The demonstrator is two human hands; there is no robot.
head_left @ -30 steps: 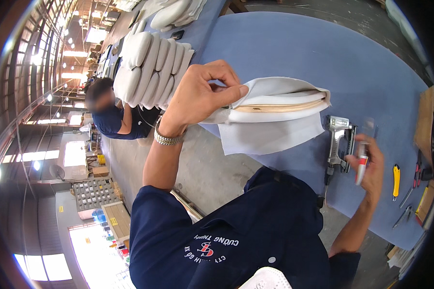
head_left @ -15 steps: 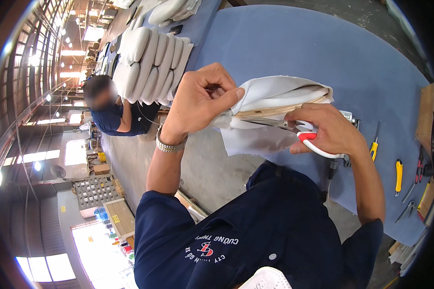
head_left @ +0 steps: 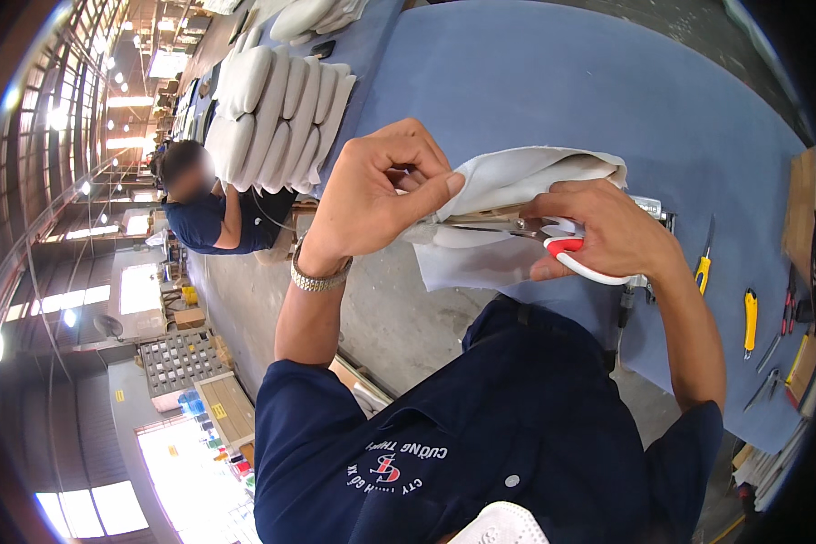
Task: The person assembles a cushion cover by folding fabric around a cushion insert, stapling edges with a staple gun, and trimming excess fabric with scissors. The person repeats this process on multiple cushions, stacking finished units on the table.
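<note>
Person is wearing a dark navy short-sleeved polo shirt; sleeves are ending above the elbows, leaving both forearms bare. A small white button is showing on the placket. An embroidered chest emblem, red and white with a curved line of white lettering around it, is reading upside down from this view. A silver metal link wristwatch band is circling the left wrist. Both hands, left hand and right hand, are going ungloved, no rings visible.

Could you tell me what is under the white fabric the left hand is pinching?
Under the white fabric a pale wooden edge peeks out beside the scissors; the rest of the panel is covered.
</note>
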